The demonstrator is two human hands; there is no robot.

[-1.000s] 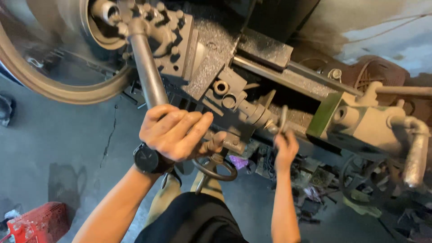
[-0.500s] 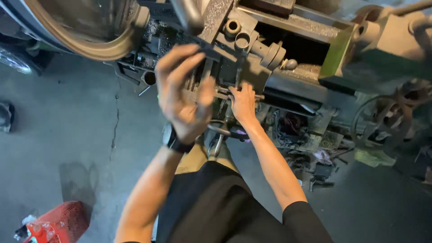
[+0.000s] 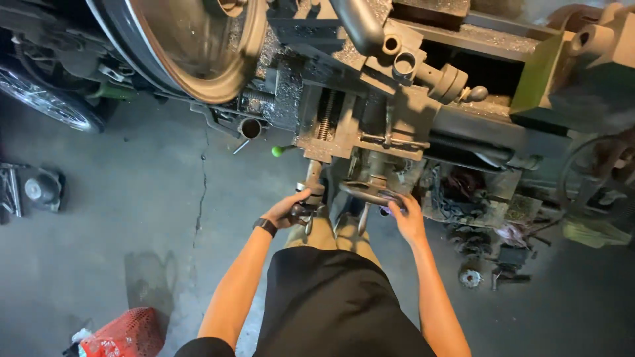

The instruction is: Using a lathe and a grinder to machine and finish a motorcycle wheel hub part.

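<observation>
Your left hand is closed around the crank handle low on the lathe apron, beneath the cross slide. Your right hand grips the rim of the handwheel just beside it. A big chuck sits upper left. A red mesh bag lies on the floor.

Seen from above, the left hand, wearing a black wristwatch, is gripping a small dark metal crank handle on the grimy grey metal lathe, while the right hand is resting on the rim of the dark round handwheel just beside it, above the grey concrete floor.
</observation>
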